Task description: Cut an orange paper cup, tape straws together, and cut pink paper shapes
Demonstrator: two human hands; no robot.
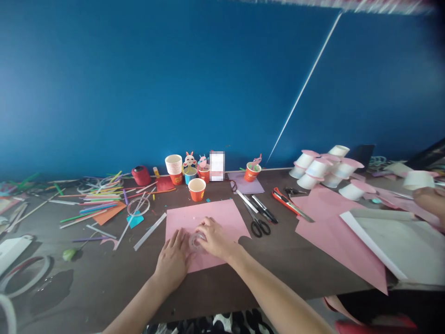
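A pink paper sheet (219, 211) lies flat on the dark table in front of me, with a curved notch in its right edge. My left hand (173, 260) rests on the sheet's left part, fingers stretched out and holding nothing. My right hand (215, 239) closes its fingers on a clear ring (195, 242), which looks like a roll of tape and lies flat on the sheet beside my left fingertips. The far side of the ring is partly covered by my fingers. Black-handled scissors (260, 227) lie right of the sheet.
An orange paper cup (197, 190) stands behind the sheet, near a cup stack (174, 169). Markers (264, 208) and a red utility knife (290, 204) lie right. Pink-topped white cups (318, 169) are piled farther right, near another person's hand (431, 204). Colored sticks (100, 197) litter the left.
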